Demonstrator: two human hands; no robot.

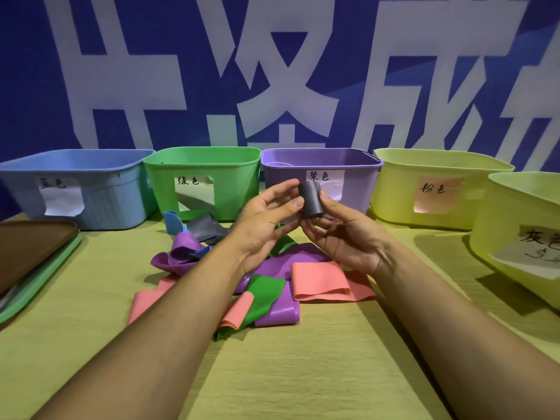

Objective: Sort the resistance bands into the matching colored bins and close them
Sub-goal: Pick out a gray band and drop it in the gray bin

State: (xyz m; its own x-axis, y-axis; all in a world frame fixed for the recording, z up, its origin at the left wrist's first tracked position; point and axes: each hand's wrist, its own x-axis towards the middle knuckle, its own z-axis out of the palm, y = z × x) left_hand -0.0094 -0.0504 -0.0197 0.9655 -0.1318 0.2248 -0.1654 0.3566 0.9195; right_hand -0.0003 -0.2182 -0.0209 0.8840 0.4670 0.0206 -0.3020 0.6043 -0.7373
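Note:
Both hands are raised in front of the purple bin [357, 160]. My right hand [342, 234] pinches a rolled grey band [310, 198] upright. My left hand [269, 216] touches the roll's left side with thumb and fingertips. Below my wrists lies a pile of loose bands on the table: pink [318, 281], purple [275, 313], green [263, 294], blue [172, 221] and another grey band [206, 230]. Five open bins stand along the back: blue [100, 204], green [230, 180], purple, a yellow-green bin with a pink label [394, 189], and a yellow-green bin with a grey label [497, 225].
Stacked lids [33, 256], brown on top of green, lie at the left edge of the yellow-green table [288, 374]. A blue wall banner with large white characters stands right behind the bins. Each bin carries a handwritten paper label on its front.

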